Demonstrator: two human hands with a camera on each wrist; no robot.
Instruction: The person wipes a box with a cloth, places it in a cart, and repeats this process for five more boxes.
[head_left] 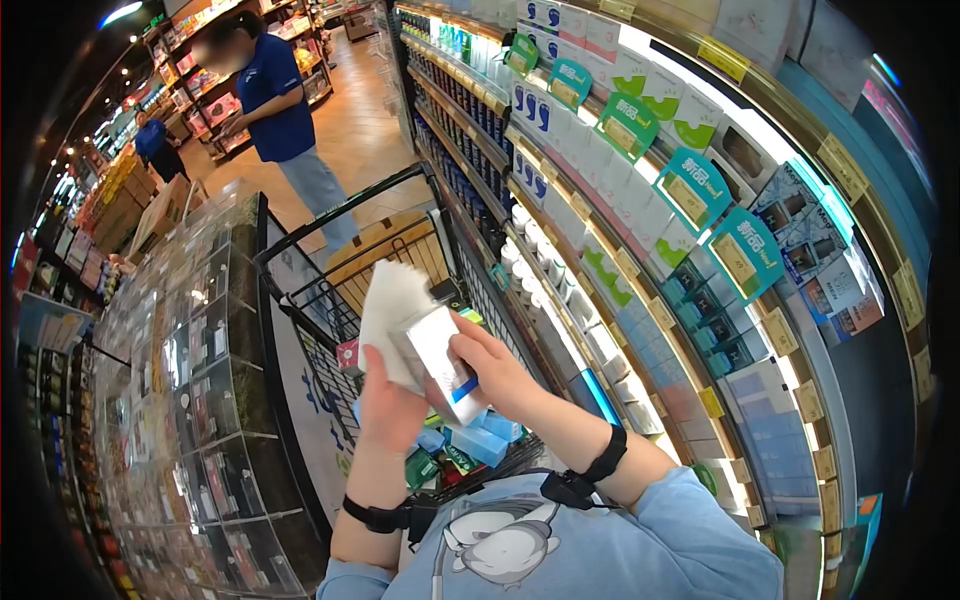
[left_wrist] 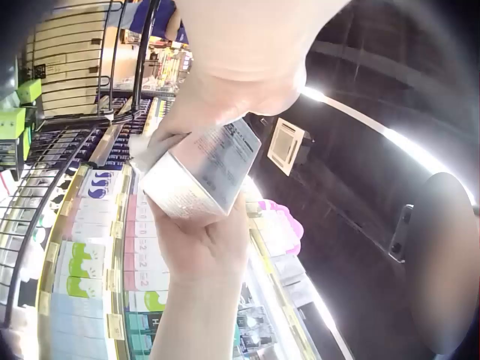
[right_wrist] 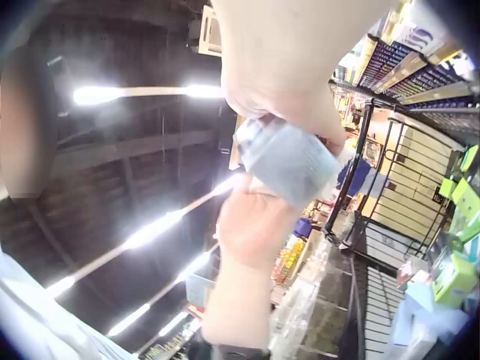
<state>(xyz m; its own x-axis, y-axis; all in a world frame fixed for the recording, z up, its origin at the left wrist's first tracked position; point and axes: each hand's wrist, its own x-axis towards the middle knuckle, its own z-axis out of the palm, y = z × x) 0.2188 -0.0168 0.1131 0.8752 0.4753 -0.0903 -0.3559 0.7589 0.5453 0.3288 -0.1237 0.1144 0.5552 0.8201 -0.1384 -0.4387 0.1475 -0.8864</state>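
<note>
Over the shopping cart, my right hand (head_left: 495,370) grips a white box (head_left: 435,350) with a blue band near its lower end. My left hand (head_left: 392,405) holds a white, soft-looking sheet (head_left: 390,305) with a ragged top edge, its thumb lying along the sheet. The sheet overlaps the box's left side in the head view. Printed text covers one face of the box (left_wrist: 217,165) in the left wrist view, where both hands meet around it. From the right wrist, the box (right_wrist: 289,161) appears between the two hands, slightly blurred.
Blue and green packages (head_left: 470,440) lie in the black wire cart (head_left: 420,175). Stocked shelves (head_left: 640,260) run close along the right. Clear display bins (head_left: 190,360) stand to the left. A person in a blue shirt (head_left: 275,95) stands beyond the cart, another farther back.
</note>
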